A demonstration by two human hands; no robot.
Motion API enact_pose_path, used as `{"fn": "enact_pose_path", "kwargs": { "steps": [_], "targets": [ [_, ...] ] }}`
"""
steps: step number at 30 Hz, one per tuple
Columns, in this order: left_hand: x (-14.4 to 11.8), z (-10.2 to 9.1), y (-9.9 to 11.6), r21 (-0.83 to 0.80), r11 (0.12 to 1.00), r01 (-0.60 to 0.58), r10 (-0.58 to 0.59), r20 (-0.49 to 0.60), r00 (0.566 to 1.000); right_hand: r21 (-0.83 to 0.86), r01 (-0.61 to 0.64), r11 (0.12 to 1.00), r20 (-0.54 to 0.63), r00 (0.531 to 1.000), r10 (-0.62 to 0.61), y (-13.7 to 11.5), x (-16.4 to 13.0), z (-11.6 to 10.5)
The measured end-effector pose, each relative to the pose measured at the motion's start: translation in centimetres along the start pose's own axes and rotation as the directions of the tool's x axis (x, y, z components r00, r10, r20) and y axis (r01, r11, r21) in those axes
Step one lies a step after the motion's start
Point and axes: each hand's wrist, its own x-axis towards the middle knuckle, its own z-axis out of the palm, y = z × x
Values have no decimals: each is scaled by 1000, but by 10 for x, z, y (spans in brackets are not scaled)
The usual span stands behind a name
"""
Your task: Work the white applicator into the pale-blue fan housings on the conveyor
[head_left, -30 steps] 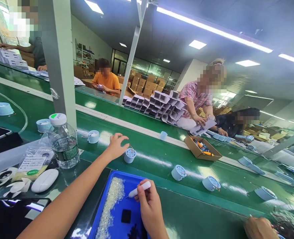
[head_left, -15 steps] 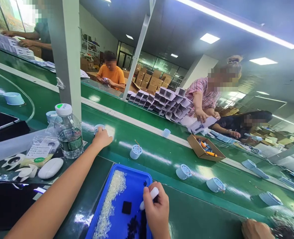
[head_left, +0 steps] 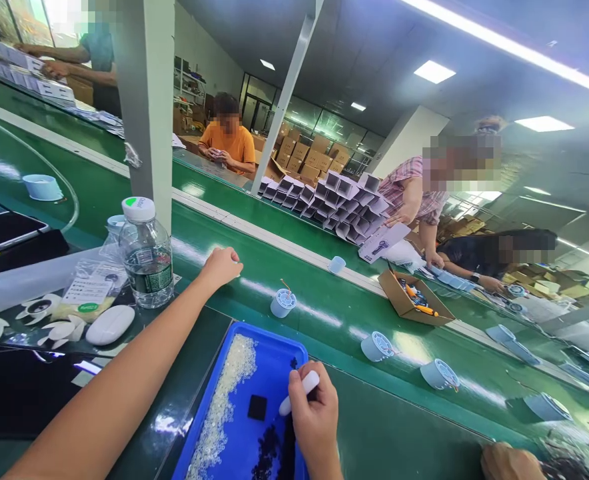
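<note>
My left hand (head_left: 219, 267) reaches out onto the green conveyor belt (head_left: 324, 313) with its fingers curled shut over a light blue round part, which is hidden beneath them. My right hand (head_left: 317, 417) grips a white pen-like tool (head_left: 299, 392) over the blue tray (head_left: 274, 340) at the near edge. In the tray lie a strip of small clear pieces (head_left: 224, 393), a black square pad (head_left: 257, 407) and a heap of tiny black parts (head_left: 269, 453). Another light blue round part (head_left: 283, 303) stands on the belt just right of my left hand.
More round parts (head_left: 378, 347) (head_left: 439, 375) ride the belt to the right, past a cardboard box (head_left: 409, 300). A water bottle (head_left: 146, 253), a white oval case (head_left: 109, 325) and a grey pillar (head_left: 144, 100) stand left. Another person's hand (head_left: 512, 461) is at the bottom right. Co-workers sit across the belt.
My left hand left the part with the wire, reached left to another round part and closed over it. My right hand lowered the tool toward the tray. The view shifted left.
</note>
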Motion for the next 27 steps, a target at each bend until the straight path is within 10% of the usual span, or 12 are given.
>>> {"fn": "enact_pose_path", "kwargs": {
  "steps": [17,27],
  "targets": [
    [8,4,0,-10,1000,13,-13,77,997,-46,72,996,-51,996,-74,1,1,0],
    [-8,-6,18,-617,786,42,24,99,995,-229,211,950,35,977,-208,1,6,6]
  ]
}}
